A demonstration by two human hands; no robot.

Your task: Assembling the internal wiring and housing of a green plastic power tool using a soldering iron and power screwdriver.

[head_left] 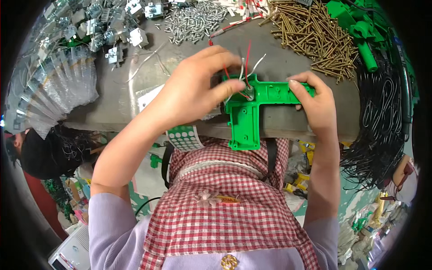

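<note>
A green plastic housing shell [245, 121], T-shaped and hollow side up, is held above the near edge of the table. My right hand [317, 99] grips the end of its right arm, thumb on top and fingers beneath. My left hand [202, 83] is over the shell's upper left end, slightly blurred, thumb and forefinger apart; its other fingers are mostly hidden. The thumb tip is close to a small silvery part [250, 94] seated in the shell. Red wire [249, 58] and white wire [258, 63] rise from there, some passing beside my left fingers.
Behind lie piles of silver screws [193, 22], long brass-coloured screws [315, 33] and metal-and-white components [94, 27]. Green parts [364, 40] and black cables [382, 103] are at right, clear plastic bags [67, 85] at left. A sticker sheet [184, 138] hangs at the table edge.
</note>
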